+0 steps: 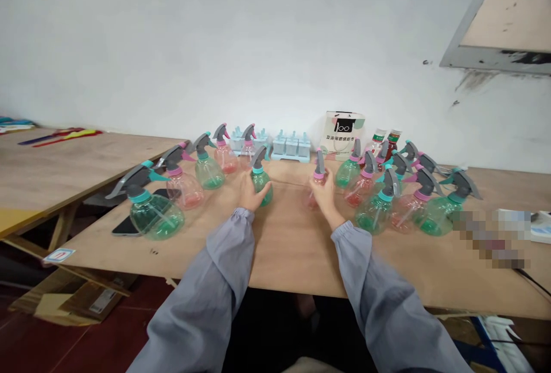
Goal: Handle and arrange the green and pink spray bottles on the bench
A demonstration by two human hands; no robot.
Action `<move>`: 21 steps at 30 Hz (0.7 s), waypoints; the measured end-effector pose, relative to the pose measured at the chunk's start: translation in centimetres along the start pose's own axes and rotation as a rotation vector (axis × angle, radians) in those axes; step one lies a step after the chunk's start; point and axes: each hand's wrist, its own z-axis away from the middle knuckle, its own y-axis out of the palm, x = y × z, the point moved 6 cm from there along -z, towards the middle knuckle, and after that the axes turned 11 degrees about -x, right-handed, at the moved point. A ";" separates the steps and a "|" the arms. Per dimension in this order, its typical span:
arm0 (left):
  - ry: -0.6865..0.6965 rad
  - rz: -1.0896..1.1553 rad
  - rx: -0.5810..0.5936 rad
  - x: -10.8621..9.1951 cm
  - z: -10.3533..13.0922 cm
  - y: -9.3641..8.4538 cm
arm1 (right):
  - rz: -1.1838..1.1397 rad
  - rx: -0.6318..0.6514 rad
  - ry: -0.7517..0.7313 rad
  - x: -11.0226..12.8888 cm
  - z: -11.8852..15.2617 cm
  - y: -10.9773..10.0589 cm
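Gripping a green spray bottle (266, 194) and a pink spray bottle (310, 199), one per hand

From my remote seat, I see both bottles upright and apart near the middle of the brown table (293, 247). The left hand (253, 192) curls around the green one from its left, thumb across the near side; the right hand (323, 189) clasps the pink one from its right, close to the collar. Both forearms reach forward in loose, creased grey-blue sleeves (224, 269). I make out translucent, rounded bodies under grey trigger heads (259, 158), collars turquoise and pink. Similar bulbous bottles make a left row (157, 215) and a right cluster (372, 215). Behind them stand pale blue moulds (291, 146) and a printed bag (343, 138) before the smooth whitish wall (258, 46).
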 end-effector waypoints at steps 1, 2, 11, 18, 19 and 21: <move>0.002 0.002 0.003 -0.1 0.0 0.0 | 0.022 -0.003 -0.017 -0.6 0.6 -0.2; 0.005 0.005 0.006 -0.1 0.0 0.0 | 0.060 0.003 -0.039 -1.2 1.1 -0.3; 0.005 0.019 0.012 -0.3 0.0 -0.1 | 0.523 -0.052 -0.102 -4.9 2.1 -0.4; 0.000 0.014 0.016 0.0 -0.1 0.1 | 0.508 -0.120 -0.051 -6.9 -1.6 1.0; 0.002 0.015 0.019 0.0 -0.1 0.1 | 0.504 -0.131 -0.049 -7.2 -2.1 1.3; 0.005 0.017 0.027 0.0 0.0 0.1 | 0.516 -0.162 -0.037 -7.7 -2.8 1.6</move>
